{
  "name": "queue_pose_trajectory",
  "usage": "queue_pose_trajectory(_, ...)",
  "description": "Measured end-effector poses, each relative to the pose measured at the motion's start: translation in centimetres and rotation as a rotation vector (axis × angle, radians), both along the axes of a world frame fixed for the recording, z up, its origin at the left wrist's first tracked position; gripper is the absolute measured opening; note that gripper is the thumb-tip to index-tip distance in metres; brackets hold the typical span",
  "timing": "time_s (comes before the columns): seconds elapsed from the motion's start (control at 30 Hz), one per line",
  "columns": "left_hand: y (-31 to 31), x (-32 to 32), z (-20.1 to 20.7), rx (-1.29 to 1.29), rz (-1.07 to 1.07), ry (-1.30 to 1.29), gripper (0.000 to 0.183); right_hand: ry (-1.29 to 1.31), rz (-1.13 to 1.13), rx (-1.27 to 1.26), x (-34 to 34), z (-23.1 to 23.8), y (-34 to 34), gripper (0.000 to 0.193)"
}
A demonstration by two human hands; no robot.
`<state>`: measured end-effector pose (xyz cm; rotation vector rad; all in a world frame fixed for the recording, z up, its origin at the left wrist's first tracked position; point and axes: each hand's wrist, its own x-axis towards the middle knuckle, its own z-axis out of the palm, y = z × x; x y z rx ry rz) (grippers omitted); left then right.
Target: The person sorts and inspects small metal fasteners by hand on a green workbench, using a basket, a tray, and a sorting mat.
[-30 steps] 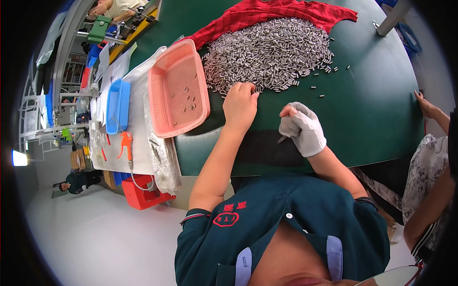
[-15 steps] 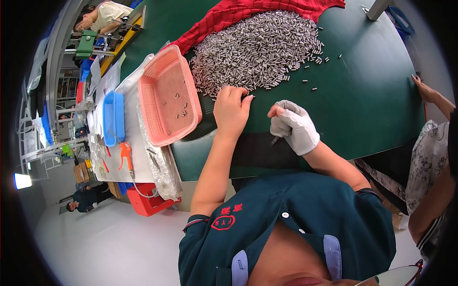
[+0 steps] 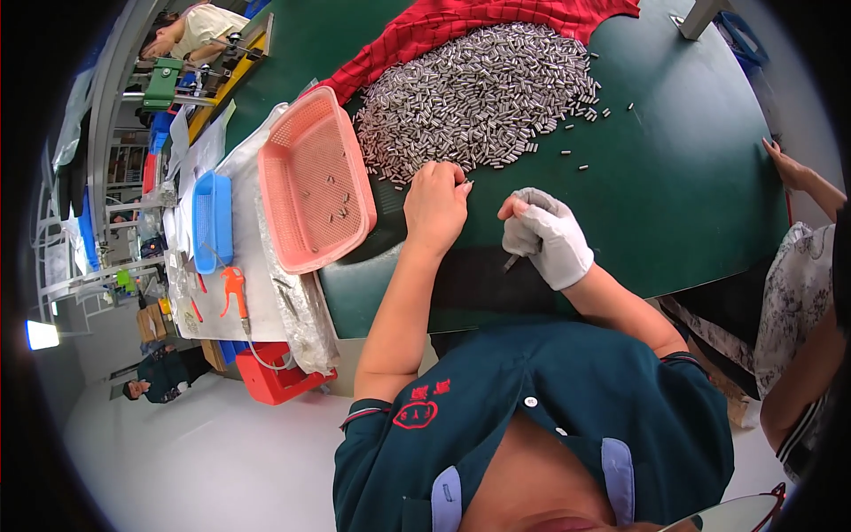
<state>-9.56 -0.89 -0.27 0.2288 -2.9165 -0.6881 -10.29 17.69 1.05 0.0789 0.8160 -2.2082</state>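
Observation:
A large heap of short metal pins [image 3: 483,97] lies on the green table [image 3: 674,168]. My bare left hand [image 3: 435,206] is at the near edge of the heap, its fingers bent and drawn together. Whatever they pinch by the thumb is too small to make out. To the right, my right hand [image 3: 548,235], in a white glove with bare fingertips showing, is closed above the table. A small grey metal piece [image 3: 510,262] sticks out below its curled fingers; the rest of it is hidden.
Left of the heap stands a pink mesh basket [image 3: 315,182] with several pins inside. Beyond it are a blue basket [image 3: 211,222] and an orange air gun [image 3: 233,288]. Red cloth [image 3: 425,35] borders the heap's far side. Another person's hand [image 3: 784,167] touches the table's right edge.
My left hand has shifted slightly right and its fingers have drawn in closer. The gloved right hand has stayed nearly in place, with the grey piece under it showing at a slightly different tilt.

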Motion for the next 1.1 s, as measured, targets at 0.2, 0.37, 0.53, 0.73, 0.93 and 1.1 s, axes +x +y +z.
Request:
queue_pose_trajectory(0.2,0.1,0.3,0.0,0.015,-0.044,0.016,0.014,-0.002,-0.004,0.006,-0.1,-0.1,0.1,0.019)
queue_pose_trajectory(0.37,-0.3,1.7,0.0,0.256,-0.061,0.188,0.014,-0.008,0.002,0.015,0.0,-0.1,0.0,0.017)
queue_pose_trajectory(0.53,1.3,4.1,2.2,0.968,-0.050,0.249,0.014,0.026,0.012,0.072,0.0,0.5,-0.2,0.013)
queue_pose_trajectory(0.73,1.7,5.2,3.6,0.955,-0.104,0.216,0.013,0.113,0.065,0.184,0.4,1.0,-0.5,0.019)
queue_pose_trajectory(0.93,1.9,5.6,5.0,0.658,-0.169,0.220,0.011,0.201,0.084,0.302,0.8,2.1,-0.8,0.017)
queue_pose_trajectory(1.1,1.8,5.8,5.4,0.556,-0.197,0.238,0.012,0.263,0.092,0.341,1.1,1.8,-0.8,0.016)
